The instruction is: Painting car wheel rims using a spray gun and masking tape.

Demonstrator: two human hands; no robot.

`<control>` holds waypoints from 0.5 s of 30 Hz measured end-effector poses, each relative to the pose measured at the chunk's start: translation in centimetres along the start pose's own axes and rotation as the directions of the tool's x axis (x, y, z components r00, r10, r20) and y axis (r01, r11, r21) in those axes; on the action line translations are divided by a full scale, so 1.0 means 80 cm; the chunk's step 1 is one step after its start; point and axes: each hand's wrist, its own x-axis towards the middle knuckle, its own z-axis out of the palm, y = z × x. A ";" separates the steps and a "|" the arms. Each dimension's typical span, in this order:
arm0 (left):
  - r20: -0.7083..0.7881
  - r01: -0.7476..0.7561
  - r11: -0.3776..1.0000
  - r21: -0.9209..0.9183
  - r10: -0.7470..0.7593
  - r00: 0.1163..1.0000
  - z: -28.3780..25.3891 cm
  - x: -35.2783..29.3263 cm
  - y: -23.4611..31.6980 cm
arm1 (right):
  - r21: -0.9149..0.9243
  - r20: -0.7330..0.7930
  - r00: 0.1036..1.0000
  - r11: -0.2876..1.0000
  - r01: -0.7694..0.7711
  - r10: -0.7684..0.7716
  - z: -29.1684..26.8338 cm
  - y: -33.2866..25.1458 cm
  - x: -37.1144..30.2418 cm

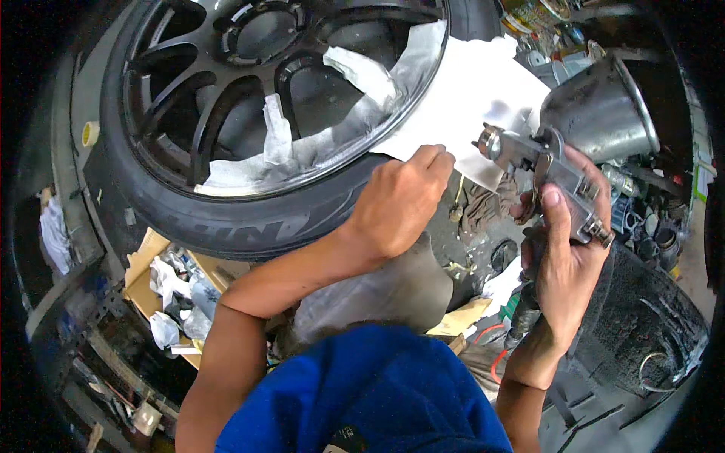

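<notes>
My right hand (570,249) is wrapped round a metal spray gun (540,162), its nozzle end toward the wheel. A hose fitting hangs below the grip. My left hand (408,200) is closed with the fingertips together, in front of the tyre and by the edge of a white paper sheet (483,83). Whatever it may pinch is hidden. A dark multi-spoke wheel (215,113) lies in its black tyre (226,226). Grey-white coating or covering (302,155) runs along the near inner rim and up two spokes.
A dark metal pot (596,106) stands at the right, with cluttered cans and parts behind it. A cardboard box (143,264) of crumpled rubbish sits at lower left. A yellow tape roll (91,134) lies left of the tyre. A black panel (634,317) is at lower right.
</notes>
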 end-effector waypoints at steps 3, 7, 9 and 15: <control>0.003 -0.041 0.999 -0.007 0.041 0.999 0.001 0.001 0.001 | 0.036 0.054 0.997 0.998 -0.059 0.057 0.001 -0.007 -0.007; 0.037 -0.057 0.997 0.042 0.056 0.998 -0.002 -0.002 -0.002 | -0.016 0.046 0.999 1.000 -0.006 0.007 0.009 0.005 -0.007; 0.028 -0.063 0.997 0.037 0.062 0.998 0.000 -0.003 -0.002 | -0.004 0.036 0.999 1.000 -0.022 0.022 0.011 0.003 -0.008; 0.059 -0.058 0.996 0.067 0.054 0.997 -0.001 -0.003 -0.003 | -0.068 -0.054 0.996 0.996 0.062 -0.066 0.019 0.007 0.007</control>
